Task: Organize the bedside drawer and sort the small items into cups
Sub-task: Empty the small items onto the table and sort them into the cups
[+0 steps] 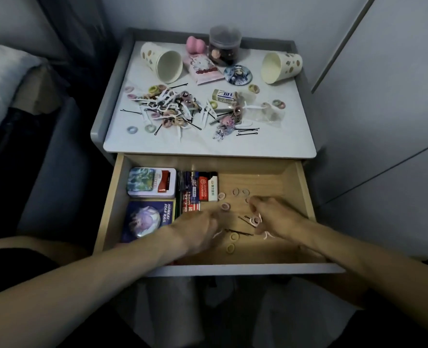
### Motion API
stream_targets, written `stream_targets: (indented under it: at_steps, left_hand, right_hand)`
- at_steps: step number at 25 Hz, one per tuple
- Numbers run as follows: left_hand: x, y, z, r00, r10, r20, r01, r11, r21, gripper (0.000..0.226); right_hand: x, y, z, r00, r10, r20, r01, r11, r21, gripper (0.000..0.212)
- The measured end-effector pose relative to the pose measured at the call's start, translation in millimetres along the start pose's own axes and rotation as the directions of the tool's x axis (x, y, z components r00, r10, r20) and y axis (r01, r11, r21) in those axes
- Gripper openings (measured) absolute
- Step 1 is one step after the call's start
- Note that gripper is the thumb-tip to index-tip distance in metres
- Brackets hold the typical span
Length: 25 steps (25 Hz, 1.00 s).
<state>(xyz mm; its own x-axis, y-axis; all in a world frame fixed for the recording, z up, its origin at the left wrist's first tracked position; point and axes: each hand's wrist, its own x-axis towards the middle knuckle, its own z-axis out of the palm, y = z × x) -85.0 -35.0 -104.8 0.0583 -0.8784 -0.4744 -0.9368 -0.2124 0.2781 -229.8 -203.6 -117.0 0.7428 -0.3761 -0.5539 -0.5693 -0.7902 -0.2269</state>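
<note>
The wooden drawer is pulled open below the white nightstand top. Both of my hands reach into its right half. My left hand is blurred, palm down over the drawer floor, and whether it holds anything is unclear. My right hand has curled fingers with small pink hair ties at the fingertips. Loose hair ties and bobby pins lie on the drawer floor between my hands. Two paper cups lie on their sides on top, one at the left, one at the right.
A tin, a blue card box and flat packets fill the drawer's left half. On top lie a heap of hair ties, pins and white picks, an eraser, a badge and a jar. A bed stands at the left.
</note>
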Motion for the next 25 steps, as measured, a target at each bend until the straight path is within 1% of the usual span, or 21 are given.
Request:
stream_targets:
  at_steps: [1,5,7,9,11,13,15,16,18,20,21,23,24,25]
  left_hand:
    - [3.8,2.1,8.0,1.0,-0.006,-0.022,0.006,1.0,-0.026,0.03]
    - [16.6,3.6,18.1,0.997,-0.042,-0.063,0.03,0.984,-0.175,0.022]
    - [18.8,3.0,17.8,0.995,-0.061,-0.082,0.04,0.971,-0.236,0.019]
    - [19.6,4.7,18.3,0.992,-0.068,-0.107,0.038,0.964,-0.262,0.021]
    - [20.9,5.8,19.6,0.991,-0.063,-0.122,0.028,0.963,-0.269,0.022]
    - [21.8,5.1,19.7,0.99,-0.055,-0.132,0.016,0.96,-0.279,0.022]
    - [23.2,4.7,19.9,0.99,-0.042,-0.137,0.006,0.966,-0.258,0.021]
    - [23.0,5.2,20.1,0.989,-0.037,-0.143,0.002,0.971,-0.238,0.02]
    - [22.5,7.2,20.8,0.988,-0.024,-0.154,-0.007,0.98,-0.198,0.019]
    - [22.2,8.7,21.3,0.985,0.001,-0.171,-0.025,0.99,-0.138,0.018]
    - [22.5,9.2,21.8,0.985,0.011,-0.173,-0.031,0.993,-0.111,0.018]
    - [22.1,10.7,22.0,0.987,0.036,-0.155,-0.045,0.998,-0.051,0.02]
    - [21.4,11.0,22.0,0.988,0.05,-0.145,-0.054,0.998,-0.023,0.021]
    - [21.3,11.5,22.2,0.988,0.062,-0.138,-0.063,0.998,-0.002,0.021]
  right_hand:
    - [3.7,2.5,-2.9,0.999,-0.017,-0.043,0.017,1.0,-0.009,0.049]
    - [24.4,2.6,-6.5,0.97,-0.077,-0.233,0.064,0.996,-0.064,0.072]
    - [35.7,-1.2,-4.9,0.964,-0.061,-0.259,0.058,0.998,-0.019,0.077]
    - [43.4,-3.8,-1.4,0.969,-0.041,-0.245,0.054,0.997,0.048,0.077]
    - [45.7,-6.1,1.4,0.966,-0.064,-0.25,0.091,0.991,0.097,0.066]
    - [44.7,-4.7,3.4,0.963,-0.094,-0.253,0.132,0.981,0.14,0.049]
    - [44.1,-1.5,4.7,0.961,-0.103,-0.257,0.147,0.977,0.158,0.035]
    - [44.0,-1.6,4.5,0.959,-0.094,-0.268,0.14,0.977,0.16,0.03]
    - [43.2,-5.4,2.4,0.955,-0.057,-0.292,0.105,0.983,0.153,0.033]
    - [45.3,-11.0,1.5,0.953,-0.073,-0.294,0.097,0.993,0.067,0.04]
    - [46.8,-13.6,2.4,0.952,-0.103,-0.287,0.121,0.992,0.044,0.037]
    - [50.4,-17.2,7.3,0.954,-0.168,-0.247,0.198,0.975,0.104,0.021]
    - [52.5,-16.2,9.3,0.956,-0.185,-0.227,0.217,0.968,0.125,0.017]
    - [53.9,-15.1,9.4,0.959,-0.171,-0.225,0.209,0.965,0.156,0.015]
